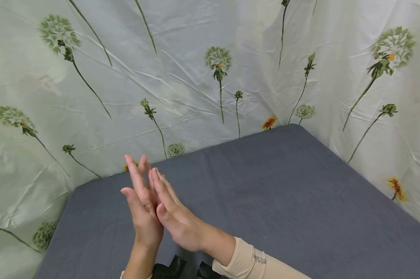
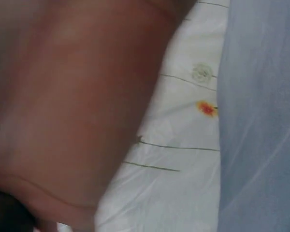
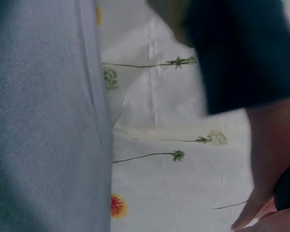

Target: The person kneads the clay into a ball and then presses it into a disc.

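In the head view, my left hand [image 1: 143,211] and right hand [image 1: 178,217] come together over the near left part of the table, palms facing and touching. The left fingers point up and stand slightly spread, thumb apart. The right fingers lie straight and close together, slanting up against the left palm. No object shows between them. Blurred skin [image 2: 77,106] fills much of the left wrist view. In the right wrist view, part of a hand [image 3: 273,150] shows at the right, below a dark strap [image 3: 244,58].
A dark grey cloth covers the table [image 1: 265,186]. Behind and beside it hangs a pale curtain [image 1: 185,77] printed with dandelions and small orange flowers. Black wrist gear [image 1: 171,268] sits below the hands, near a cream sleeve [image 1: 255,259] on the right arm.
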Motion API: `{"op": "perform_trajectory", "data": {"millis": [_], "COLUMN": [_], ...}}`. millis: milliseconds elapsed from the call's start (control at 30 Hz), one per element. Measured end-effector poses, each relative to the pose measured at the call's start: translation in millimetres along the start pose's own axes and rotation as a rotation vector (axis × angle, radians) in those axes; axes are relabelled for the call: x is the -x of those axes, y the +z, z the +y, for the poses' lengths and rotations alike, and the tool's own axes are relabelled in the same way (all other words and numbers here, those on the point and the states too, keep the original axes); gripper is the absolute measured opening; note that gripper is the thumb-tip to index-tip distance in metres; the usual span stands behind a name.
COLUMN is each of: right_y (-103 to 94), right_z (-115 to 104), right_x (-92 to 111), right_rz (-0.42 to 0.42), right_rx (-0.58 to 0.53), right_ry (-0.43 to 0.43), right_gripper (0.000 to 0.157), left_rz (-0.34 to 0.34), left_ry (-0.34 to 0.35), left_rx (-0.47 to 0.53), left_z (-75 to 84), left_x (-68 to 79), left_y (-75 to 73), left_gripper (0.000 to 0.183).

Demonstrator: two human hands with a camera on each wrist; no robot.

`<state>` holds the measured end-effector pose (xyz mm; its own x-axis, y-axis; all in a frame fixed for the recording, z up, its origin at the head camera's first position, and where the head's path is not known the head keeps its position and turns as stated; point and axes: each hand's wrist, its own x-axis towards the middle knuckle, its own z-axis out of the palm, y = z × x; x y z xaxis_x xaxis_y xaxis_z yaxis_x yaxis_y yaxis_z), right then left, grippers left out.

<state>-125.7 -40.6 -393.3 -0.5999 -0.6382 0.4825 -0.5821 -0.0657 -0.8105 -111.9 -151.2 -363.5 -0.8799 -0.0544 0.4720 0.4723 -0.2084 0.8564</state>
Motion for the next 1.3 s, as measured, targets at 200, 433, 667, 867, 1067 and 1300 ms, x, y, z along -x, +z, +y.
{"op": "perform_trajectory", "data": {"millis": [200, 433, 667, 867, 1067, 1300], "right_y": [-5.1, -19.9, -35.4, -29.0, -13.1, 3.1], "right_z": [-9.9, -11.0, -3.7, 5.7, 1.1, -8.8], "right_x": [0.6, -1.7, -2.3, -3.1, -0.6, 1.7], "right_rz": [0.075, 0.157, 0.222, 0.155, 0.069, -0.011], "right_rx": [0.002, -0.005, -0.111, -0.192, -0.120, 0.010], "right_ry": [-0.011, -0.046, -0.050, 0.010, 0.046, 0.005], "right_gripper": [0.079, 0.082, 0.085, 0.082, 0.078, 0.074], "left_rz": [-0.041, -0.148, -0.271, -0.153, -0.047, 0.022], "left_ry": [-0.059, -0.134, -0.160, -0.125, -0.052, -0.024], "left_rx": [-0.023, -0.031, -0.100, -0.117, -0.072, -0.011], "left_z": [-11.2, -19.0, -15.2, -2.6, -0.2, -1.9], "left_x": [2.6, 7.1, 14.6, 14.1, 6.7, -1.1], "left_y": [6.3, 16.0, 28.4, 27.9, 14.3, -0.6], "left_gripper": [0.080, 0.071, 0.066, 0.069, 0.073, 0.077]}}
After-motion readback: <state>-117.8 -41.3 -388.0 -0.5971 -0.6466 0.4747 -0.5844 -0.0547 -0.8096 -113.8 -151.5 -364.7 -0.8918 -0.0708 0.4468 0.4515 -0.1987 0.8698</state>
